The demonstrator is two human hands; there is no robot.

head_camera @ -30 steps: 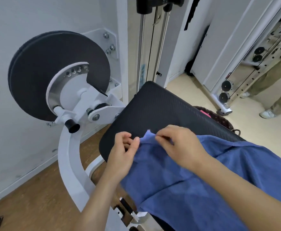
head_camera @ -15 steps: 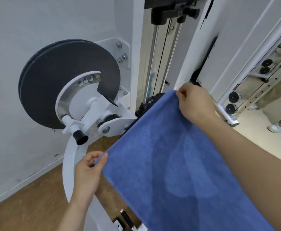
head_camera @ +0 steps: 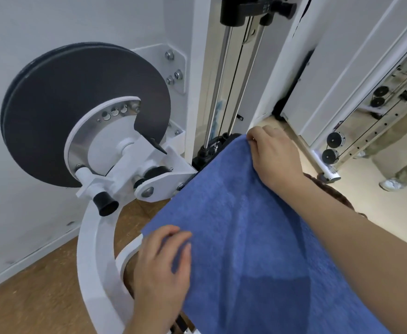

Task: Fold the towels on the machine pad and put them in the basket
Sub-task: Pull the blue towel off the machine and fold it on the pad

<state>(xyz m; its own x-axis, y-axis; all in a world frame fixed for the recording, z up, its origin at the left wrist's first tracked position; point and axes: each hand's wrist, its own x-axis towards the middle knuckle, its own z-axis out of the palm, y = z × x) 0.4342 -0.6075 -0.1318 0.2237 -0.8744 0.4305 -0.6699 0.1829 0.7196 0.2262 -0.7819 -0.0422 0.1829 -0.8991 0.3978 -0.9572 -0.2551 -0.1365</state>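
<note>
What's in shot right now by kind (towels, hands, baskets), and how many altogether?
blue towel: 1
hands: 2, left hand and right hand
basket: 1, only part of it shows beyond the right forearm
Total: 4

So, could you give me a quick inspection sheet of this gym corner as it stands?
Surface: machine pad, covered by the blue towel.
Job's things: blue towel spread out, unfolded; basket edge peeks out behind the right forearm.
Clutter: nothing seen.
Grips: right hand pinches the far corner; left hand lies flat on the near corner.
Cables: black cable beside steel guide rods.
Surroundings: black disc, wooden floor, another person's legs.
</note>
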